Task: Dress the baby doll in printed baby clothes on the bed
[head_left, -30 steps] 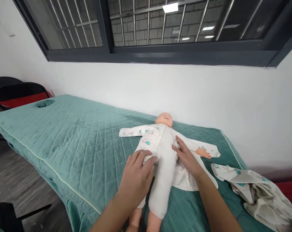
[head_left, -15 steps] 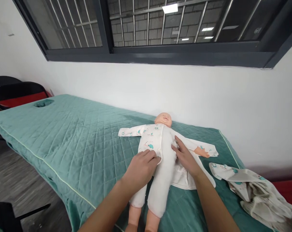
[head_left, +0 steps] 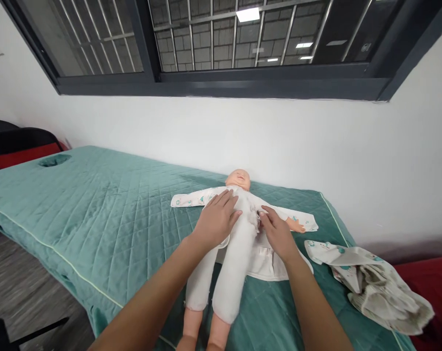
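Observation:
A baby doll lies on its back, its plastic head toward the wall and its plump white cloth legs toward me. Its arms are in the sleeves of a white printed baby shirt, which hangs unfastened at the front. Fuzzy stuffing shows at the torso's right side. My left hand rests over the chest and the shirt's left side, fingers stretched out. At the torso's right edge, my right hand touches the fuzzy part with its fingers loosely bent, thumb and index slightly apart.
Crumpled printed baby clothing lies on the right side of the green quilted bed. Something red stands beyond it. Black and red chairs are at the far left. A white wall and barred window are behind the bed.
My left hand has let go of the shirt's front edge and moved up onto the chest, fingers extended. The shirt front is opened more, baring the white torso. My right hand's fingers have drawn closer together.

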A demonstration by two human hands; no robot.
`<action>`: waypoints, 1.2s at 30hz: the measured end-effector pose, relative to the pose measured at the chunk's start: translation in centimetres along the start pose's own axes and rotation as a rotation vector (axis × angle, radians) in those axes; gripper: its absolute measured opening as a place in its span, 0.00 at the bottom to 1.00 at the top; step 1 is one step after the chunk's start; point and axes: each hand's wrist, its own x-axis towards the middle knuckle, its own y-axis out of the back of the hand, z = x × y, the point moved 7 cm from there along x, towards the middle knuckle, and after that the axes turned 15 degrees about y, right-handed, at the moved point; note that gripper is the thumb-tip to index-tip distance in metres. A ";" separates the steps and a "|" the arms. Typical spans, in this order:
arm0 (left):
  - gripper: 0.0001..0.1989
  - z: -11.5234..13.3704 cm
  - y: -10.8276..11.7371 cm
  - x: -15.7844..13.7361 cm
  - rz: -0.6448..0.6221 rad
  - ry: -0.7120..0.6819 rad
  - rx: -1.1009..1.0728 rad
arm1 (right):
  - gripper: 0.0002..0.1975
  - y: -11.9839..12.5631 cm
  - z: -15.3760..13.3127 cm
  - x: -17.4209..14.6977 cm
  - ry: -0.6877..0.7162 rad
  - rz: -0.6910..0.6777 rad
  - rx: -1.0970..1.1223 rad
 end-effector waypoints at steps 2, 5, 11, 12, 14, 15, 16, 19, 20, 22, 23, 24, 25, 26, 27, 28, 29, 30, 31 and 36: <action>0.23 0.2 -1.2 1.5 -0.114 0.017 0.026 | 0.21 2.5 1.0 -0.1 -0.064 0.104 -0.092; 0.21 1.6 -1.8 3.0 -0.206 -0.023 0.079 | 0.16 6.5 2.4 -0.5 -0.148 0.300 -0.228; 0.12 8.4 -4.3 4.5 -0.316 -0.257 0.220 | 0.19 9.4 3.8 -0.8 -0.164 0.463 -0.281; 0.12 9.7 -5.5 4.5 -0.354 -0.294 0.244 | 0.20 9.5 3.9 -0.7 -0.143 0.476 -0.274; 0.13 11.9 -8.2 4.5 -0.422 -0.345 0.293 | 0.20 9.8 4.2 -0.7 -0.118 0.507 -0.242; 0.15 12.9 -9.6 4.5 -0.448 -0.359 0.312 | 0.20 10.0 4.4 -0.7 -0.118 0.527 -0.211; 0.15 13.6 -10.8 4.6 -0.467 -0.364 0.327 | 0.20 10.3 4.6 -0.8 -0.123 0.550 -0.173; 0.16 15.0 -13.4 5.1 -0.487 -0.355 0.349 | 0.17 11.2 5.3 -1.1 -0.143 0.631 -0.041; 0.16 15.1 -13.9 5.4 -0.489 -0.351 0.352 | 0.15 11.6 5.4 -1.2 -0.143 0.667 0.007; 0.16 15.0 -14.5 6.1 -0.494 -0.356 0.357 | 0.13 12.6 5.7 -1.6 -0.129 0.762 0.125; 0.16 14.8 -14.5 6.5 -0.495 -0.363 0.356 | 0.13 13.0 6.0 -1.8 -0.122 0.816 0.210; 0.16 14.5 -14.4 7.0 -0.497 -0.367 0.350 | 0.13 13.5 6.5 -2.1 -0.127 0.874 0.311; 0.16 14.1 -14.2 7.5 -0.502 -0.364 0.339 | 0.13 13.8 7.1 -2.3 -0.147 0.934 0.416; 0.17 13.6 -14.0 8.1 -0.510 -0.353 0.323 | 0.13 14.0 7.8 -2.6 -0.181 0.988 0.510; 0.17 13.0 -13.6 8.7 -0.520 -0.332 0.305 | 0.13 14.0 8.4 -2.8 -0.219 1.020 0.577; 0.18 12.4 -13.3 9.4 -0.529 -0.306 0.286 | 0.13 13.8 8.8 -2.8 -0.254 1.009 0.592; 0.19 11.8 -12.9 9.9 -0.537 -0.281 0.267 | 0.13 13.5 9.0 -2.5 -0.278 0.961 0.561; 0.20 11.4 -12.6 10.4 -0.543 -0.262 0.250 | 0.12 13.0 8.9 -2.1 -0.285 0.876 0.500; 0.20 11.0 -12.3 10.7 -0.547 -0.252 0.233 | 0.11 12.2 8.6 -1.5 -0.282 0.766 0.421; 0.16 10.3 -11.6 10.8 -0.560 -0.285 0.199 | 0.10 7.3 6.5 0.3 -0.275 0.379 0.099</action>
